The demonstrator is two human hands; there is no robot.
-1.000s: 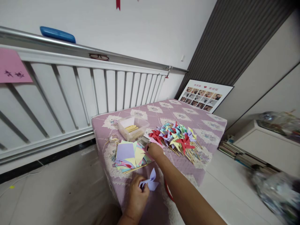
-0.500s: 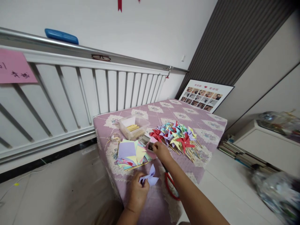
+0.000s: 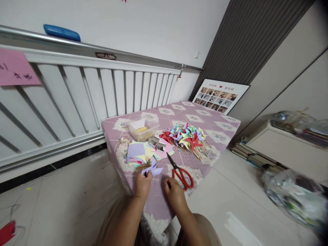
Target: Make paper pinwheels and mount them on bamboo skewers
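My left hand is closed on a lavender paper pinwheel, pinching it at the middle with its blades fanned out. Beside it, my right hand has its fingers pinched together; whatever they hold is too small to make out. Scissors with red handles lie just beyond the right hand. In front of the hands is a stack of coloured paper squares, with a small open box of dark bits next to it. Finished pinwheels on sticks form a pile farther right.
A clear plastic tub with wooden sticks stands at the back of the cloth-covered table. A white radiator runs along the wall. A photo board leans behind the table, and plastic bags lie on the floor at right.
My right hand has drawn back from the small box toward me and now sits near the left hand, its fingers pinched. The scissors are uncovered. The left hand still holds the pinwheel.
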